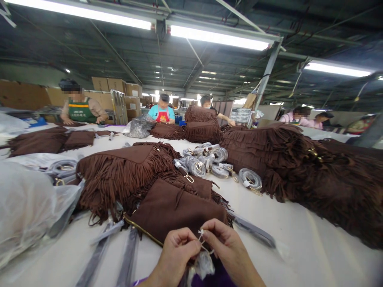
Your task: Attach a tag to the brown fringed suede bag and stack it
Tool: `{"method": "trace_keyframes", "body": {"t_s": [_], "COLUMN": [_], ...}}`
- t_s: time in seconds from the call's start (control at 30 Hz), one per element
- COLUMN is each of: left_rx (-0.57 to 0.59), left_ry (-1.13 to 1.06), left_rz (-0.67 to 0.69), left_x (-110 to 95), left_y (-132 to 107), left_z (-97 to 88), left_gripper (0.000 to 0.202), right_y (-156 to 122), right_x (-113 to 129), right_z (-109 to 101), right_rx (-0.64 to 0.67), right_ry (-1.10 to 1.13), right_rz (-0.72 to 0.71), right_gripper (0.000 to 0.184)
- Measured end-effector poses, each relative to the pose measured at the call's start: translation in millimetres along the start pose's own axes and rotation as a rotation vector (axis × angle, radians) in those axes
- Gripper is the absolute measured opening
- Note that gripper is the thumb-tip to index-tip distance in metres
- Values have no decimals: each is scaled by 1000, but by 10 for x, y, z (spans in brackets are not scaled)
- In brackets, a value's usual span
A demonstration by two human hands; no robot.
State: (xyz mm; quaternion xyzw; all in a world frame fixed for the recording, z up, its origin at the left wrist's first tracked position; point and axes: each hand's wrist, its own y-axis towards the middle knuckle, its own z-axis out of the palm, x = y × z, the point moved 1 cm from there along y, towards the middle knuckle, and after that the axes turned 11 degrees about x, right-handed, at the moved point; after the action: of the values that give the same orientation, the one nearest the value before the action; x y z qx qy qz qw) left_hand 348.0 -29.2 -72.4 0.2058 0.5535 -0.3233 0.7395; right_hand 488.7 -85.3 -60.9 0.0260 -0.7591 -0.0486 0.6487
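Suede, dark brown and soft-napped, makes up most of what we see. The fringed bag (176,207) lying flat just beyond the hands has a smooth panel, a gold zip (143,231) along its near edge and a shaggy curtain of cut fringe behind. A heap of fringed bags (329,179) rises to the right, matted and rope-like. Between them lie coiled straps (209,159), each ring sleeved in glossy film. A crumpled clear plastic bag (26,207) billows at the left.

All of it rests on a broad white surface (299,239), matte and lightly creased. Across it we see a person in a green apron (79,111) and a person in a red apron (163,113) beside more brown bags. Cardboard boxes (116,84) are stacked behind them, and long tube lights (218,38) hang under a dark steel roof.

At the bottom edge, the left hand (175,257) and the right hand (230,251) meet fingertip to fingertip, both pinched narrow on a thin white tie (201,234). It is a short, wispy thread, held above the near edge of the surface in front of the flat bag. Below it, between the two hands, hangs a small clear wrapped bundle (205,265), crinkled and translucent.
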Motion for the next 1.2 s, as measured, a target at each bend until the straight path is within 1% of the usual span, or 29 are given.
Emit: {"method": "trace_keyframes", "body": {"t_s": [0.13, 0.2, 0.27, 0.4, 0.47, 0.5, 0.57, 0.63, 0.7, 0.77, 0.8, 0.83, 0.9, 1.0, 1.07, 1.13, 1.2], "left_rx": [13, 33, 58, 116, 126, 128, 136, 142, 139, 140, 150, 165, 204, 250, 266, 278, 288], "left_ry": [-75, -137, -235, -403, -452, -480, -527, -555, -561, -539, -513, -478, -390, -286, -237, -108, 171], "left_rz": [17, 24, 20, -48, -80, -92, -107, -114, -123, -119, -105, -80, -12, 49, 58, 89, 192], "left_x": [-41, -71, -99, -138, -137, -128, -99, -65, -40, -34, -41, -53, -83, -94, -71, -59, -94], "left_y": [-14, -21, -27, -54, -70, -75, -77, -73, -69, -72, -77, -83, -98, -108, -101, -91, -88], "left_z": [-7, -2, 4, -3, -22, -33, -51, -58, -54, -43, -38, -34, -35, -58, -81, -98, -99], "left_gripper": [28, 24, 23, 25, 27, 28, 30, 31, 30, 27, 26, 24, 20, 15, 14, 13, 9], "right_y": [-9, -32, -80, -245, -328, -360, -398, -400, -376, -345, -332, -321, -313, -316, -302, -267, -215], "right_x": [-16, 38, 122, 231, 215, 195, 145, 79, -9, -107, -149, -181, -199, -141, -80, -17, 37], "right_z": [11, -16, -78, -243, -298, -311, -309, -274, -229, -198, -191, -191, -205, -213, -181, -113, -27], "right_rx": [-70, -48, 38, 316, 383, 373, 293, 158, 2, -121, -146, -144, -100, -23, 15, 40, 84], "right_ry": [45, 90, 156, 334, 426, 485, 621, 714, 685, 531, 408, 249, -154, -792, -1145, -1404, -1497], "right_rz": [21, 75, 134, 173, 185, 186, 159, 112, 88, 92, 98, 89, 2, -155, -184, -159, -89], "right_gripper": [27, 30, 33, 33, 30, 29, 33, 46, 47, 42, 40, 39, 33, 20, 25, 31, 32]}}
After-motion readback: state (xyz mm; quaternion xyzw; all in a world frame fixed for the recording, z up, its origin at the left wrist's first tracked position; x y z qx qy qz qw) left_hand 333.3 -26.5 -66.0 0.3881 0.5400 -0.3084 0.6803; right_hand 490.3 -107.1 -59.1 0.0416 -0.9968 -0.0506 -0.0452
